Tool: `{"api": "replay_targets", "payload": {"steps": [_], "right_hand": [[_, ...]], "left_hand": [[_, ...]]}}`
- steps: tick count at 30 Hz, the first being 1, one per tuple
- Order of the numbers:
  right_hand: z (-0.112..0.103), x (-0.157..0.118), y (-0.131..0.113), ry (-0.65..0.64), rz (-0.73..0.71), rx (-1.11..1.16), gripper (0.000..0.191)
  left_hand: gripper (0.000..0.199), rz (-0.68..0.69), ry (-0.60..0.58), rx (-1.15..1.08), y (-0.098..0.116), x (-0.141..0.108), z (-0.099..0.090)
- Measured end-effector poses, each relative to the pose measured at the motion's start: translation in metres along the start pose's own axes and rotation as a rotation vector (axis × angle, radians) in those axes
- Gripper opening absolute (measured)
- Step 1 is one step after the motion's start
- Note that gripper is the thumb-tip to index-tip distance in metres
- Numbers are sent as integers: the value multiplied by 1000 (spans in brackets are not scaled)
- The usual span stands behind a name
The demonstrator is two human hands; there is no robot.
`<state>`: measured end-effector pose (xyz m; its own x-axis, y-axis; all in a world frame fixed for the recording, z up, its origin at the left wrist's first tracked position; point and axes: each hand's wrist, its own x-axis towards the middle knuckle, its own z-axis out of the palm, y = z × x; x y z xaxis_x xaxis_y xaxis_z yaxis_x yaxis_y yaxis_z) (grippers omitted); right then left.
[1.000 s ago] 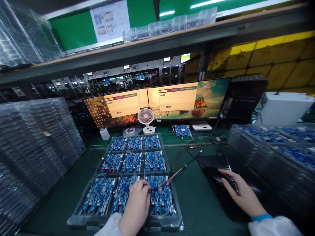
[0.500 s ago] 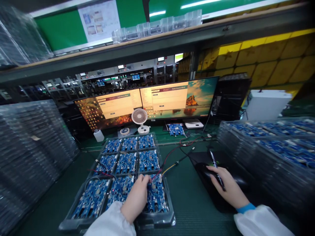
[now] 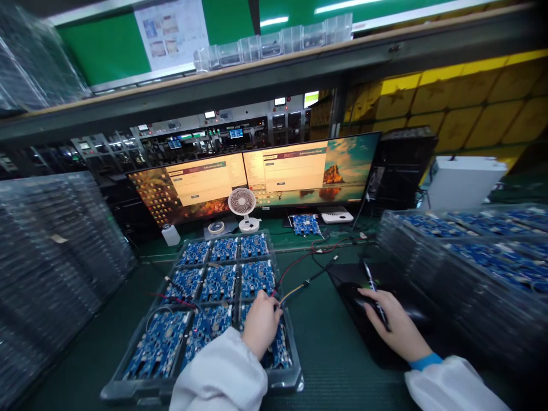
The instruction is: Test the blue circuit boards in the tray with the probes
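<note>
Wires (image 3: 294,289), red and yellow, pinched near one end between thumb and fingers of the left hand (image 3: 262,325), right over the front right board (image 3: 280,349) of a translucent tray (image 3: 280,379). Contact with that board hidden by the fingers, so impossible to tell whether joined to it. Three rows of three blue boards in the tray, a small red light glowing on the front middle board (image 3: 209,328). To the right of the tray, on the green tabletop (image 3: 323,342), right hand (image 3: 394,325) loosely curled at a black pad (image 3: 377,351), slim pen (image 3: 371,281) clasped slantwise by thumb and fingers. Behind the tray, small white fan (image 3: 242,202), white bottle (image 3: 170,235) and two lit monitors (image 3: 295,171). Tall stacks of trays at both sides, left stack (image 3: 60,279) and board-topped right stack (image 3: 411,248).
</note>
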<state>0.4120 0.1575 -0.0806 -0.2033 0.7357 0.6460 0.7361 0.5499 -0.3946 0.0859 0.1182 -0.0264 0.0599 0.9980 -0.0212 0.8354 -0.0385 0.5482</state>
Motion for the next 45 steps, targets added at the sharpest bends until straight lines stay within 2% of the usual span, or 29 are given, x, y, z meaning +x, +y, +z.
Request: {"api": "replay_targets", "payload": {"steps": [4,9,13,20,23,28,34,41,45], "right_hand": [[0,-1,0,0,-17,-5,22],[-1,0,0,0,-33,-7,23],[-1,0,-2,5,-35,-18,23],[2,1,-4,39,-57,-51,23],[3,0,-3,45,-67,-61,24],[4,-1,-1,44,-80,-69,24],[3,0,-3,48,-77,-68,23],[2,1,-1,17,-54,-44,23],[4,-1,2,12,-47,-36,24]], "left_hand": [[16,17,20,0,1,2,-2],[16,28,12,-12,1,-6,-14],[13,52,24,-31,-11,-13,-26],[13,18,16,-41,-27,-25,-43],[15,43,23,-26,-31,-29,-40],[17,24,118,120,-36,-27,-26],[19,-16,-18,-16,-35,-26,-24],[21,19,-26,-127,-35,-31,-35],[16,11,-22,-182,-34,-30,-35]]}}
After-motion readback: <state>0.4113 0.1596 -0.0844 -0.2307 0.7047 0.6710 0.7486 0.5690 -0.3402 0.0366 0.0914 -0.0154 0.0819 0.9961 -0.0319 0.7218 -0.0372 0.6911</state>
